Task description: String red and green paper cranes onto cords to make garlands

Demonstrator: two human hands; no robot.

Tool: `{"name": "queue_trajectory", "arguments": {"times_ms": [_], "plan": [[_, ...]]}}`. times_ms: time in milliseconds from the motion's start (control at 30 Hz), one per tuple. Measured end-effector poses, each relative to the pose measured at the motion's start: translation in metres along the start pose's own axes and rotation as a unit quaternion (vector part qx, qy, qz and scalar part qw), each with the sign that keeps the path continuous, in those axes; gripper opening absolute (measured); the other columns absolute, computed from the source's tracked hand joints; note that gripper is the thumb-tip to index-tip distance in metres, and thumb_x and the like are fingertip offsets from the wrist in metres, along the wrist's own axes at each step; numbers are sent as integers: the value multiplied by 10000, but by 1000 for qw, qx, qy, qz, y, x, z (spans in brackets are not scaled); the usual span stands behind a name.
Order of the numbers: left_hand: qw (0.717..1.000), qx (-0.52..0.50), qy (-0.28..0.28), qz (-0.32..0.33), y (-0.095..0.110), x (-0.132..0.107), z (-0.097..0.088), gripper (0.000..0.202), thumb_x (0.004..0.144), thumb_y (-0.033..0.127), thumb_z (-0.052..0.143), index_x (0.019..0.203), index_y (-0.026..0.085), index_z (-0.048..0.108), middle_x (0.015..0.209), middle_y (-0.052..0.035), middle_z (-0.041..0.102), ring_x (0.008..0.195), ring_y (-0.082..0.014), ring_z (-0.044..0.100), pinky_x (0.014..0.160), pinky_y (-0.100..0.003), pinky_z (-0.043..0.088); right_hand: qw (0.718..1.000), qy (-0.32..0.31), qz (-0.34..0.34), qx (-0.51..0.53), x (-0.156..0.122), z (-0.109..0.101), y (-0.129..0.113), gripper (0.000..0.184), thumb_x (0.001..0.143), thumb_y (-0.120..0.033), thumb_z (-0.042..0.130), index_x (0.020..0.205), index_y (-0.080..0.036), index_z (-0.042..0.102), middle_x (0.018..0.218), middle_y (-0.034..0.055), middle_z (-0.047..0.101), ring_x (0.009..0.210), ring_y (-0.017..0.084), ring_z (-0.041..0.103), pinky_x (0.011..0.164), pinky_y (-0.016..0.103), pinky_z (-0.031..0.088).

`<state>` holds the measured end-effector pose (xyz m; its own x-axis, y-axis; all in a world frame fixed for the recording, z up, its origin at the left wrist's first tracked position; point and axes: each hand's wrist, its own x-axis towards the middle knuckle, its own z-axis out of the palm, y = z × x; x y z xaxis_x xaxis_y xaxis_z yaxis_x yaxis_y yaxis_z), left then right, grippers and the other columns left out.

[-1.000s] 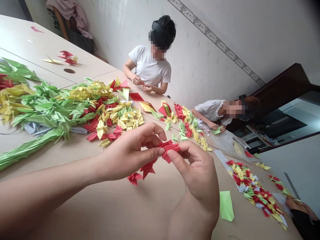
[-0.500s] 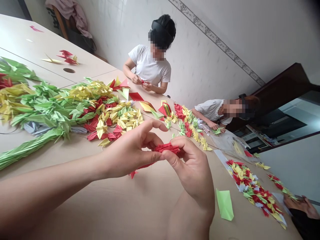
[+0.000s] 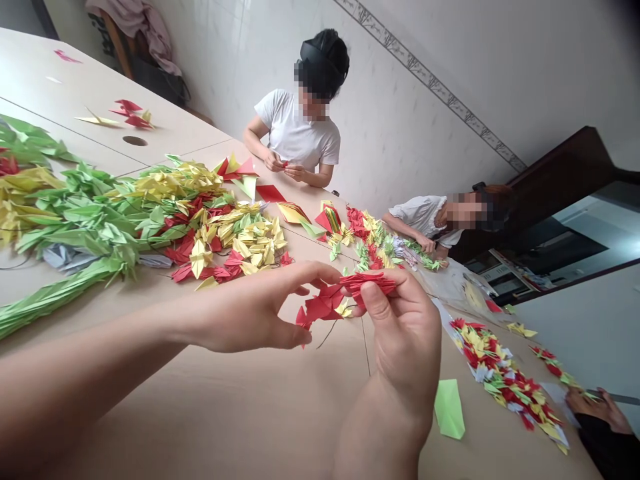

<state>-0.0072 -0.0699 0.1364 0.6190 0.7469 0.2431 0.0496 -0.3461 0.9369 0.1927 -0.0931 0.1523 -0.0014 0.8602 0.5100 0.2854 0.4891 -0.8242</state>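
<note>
My right hand (image 3: pixel 407 333) pinches a stack of folded red paper pieces (image 3: pixel 373 280) between thumb and fingers, above the beige table (image 3: pixel 240 413). My left hand (image 3: pixel 255 307) is curled beside it, fingertips touching loose red folded pieces (image 3: pixel 317 310) that hang from the stack; a thin dark thread trails below them. Both hands are held just above the table, in the middle of the view.
A big heap of green, yellow and red folded papers (image 3: pixel 125 213) covers the table at the left. Smaller heaps (image 3: pixel 505 377) lie at the right, a green sheet (image 3: pixel 447 407) near my wrist. Two people (image 3: pixel 300 133) sit across folding paper. Another person's hand (image 3: pixel 595 407) shows at the right edge.
My right hand has lifted the red stack up and to the right. The left hand has opened slightly and loose red pieces now hang between the two hands.
</note>
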Motion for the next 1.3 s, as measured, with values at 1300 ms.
{"name": "queue_trajectory", "arguments": {"times_ms": [1300], "plan": [[982, -161, 97, -6, 1, 3, 12, 146, 916, 265, 604, 951, 195, 481, 752, 0, 658, 659, -111, 603, 603, -233, 511, 989, -120, 32, -74, -1, -2, -9, 100, 871, -286, 682, 800, -229, 639, 683, -55, 628, 611, 87, 550, 573, 195, 450]]}}
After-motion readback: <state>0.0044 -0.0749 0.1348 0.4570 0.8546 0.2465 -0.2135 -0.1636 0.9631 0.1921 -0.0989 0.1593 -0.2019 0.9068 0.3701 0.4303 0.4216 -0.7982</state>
